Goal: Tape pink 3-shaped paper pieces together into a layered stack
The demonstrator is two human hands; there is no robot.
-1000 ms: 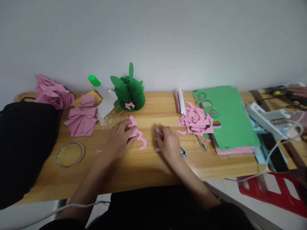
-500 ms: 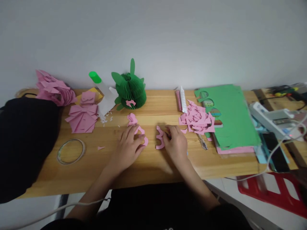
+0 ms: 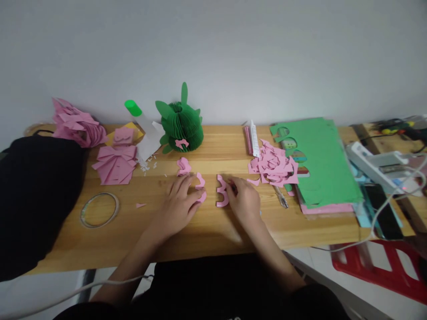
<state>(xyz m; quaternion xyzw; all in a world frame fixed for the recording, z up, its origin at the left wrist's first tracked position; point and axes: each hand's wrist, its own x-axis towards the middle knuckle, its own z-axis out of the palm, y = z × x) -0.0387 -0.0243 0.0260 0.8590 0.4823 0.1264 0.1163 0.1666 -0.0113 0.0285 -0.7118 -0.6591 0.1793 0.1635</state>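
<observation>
My left hand (image 3: 176,198) lies over the table, fingers stretched and thumb apart. Its thumb crosses a curved pink paper cutout (image 3: 200,179), whose left part is hidden under the hand. Facing it, a scalloped pink paper cutout (image 3: 220,190) lies at the fingertips of my right hand (image 3: 244,198). The right fingers are bent together and pinch its right edge. A small stack of pink paper shapes (image 3: 183,166) sits just beyond my left fingers. Behind it stands a green honeycomb-paper cactus (image 3: 182,126) with a pink paper flower on its front.
Pink paper scraps (image 3: 275,164), glue tubes (image 3: 254,138) and a utility knife (image 3: 281,198) lie to the right, beside green paper sheets (image 3: 328,164). On the left are a tape roll (image 3: 99,210), folded pink paper (image 3: 115,164), a green-capped glue stick (image 3: 133,108) and a black cloth (image 3: 40,195).
The curved cutout at my left hand has turned and shifted slightly, with the thumb now across its middle. The right hand and its scalloped cutout have barely moved.
</observation>
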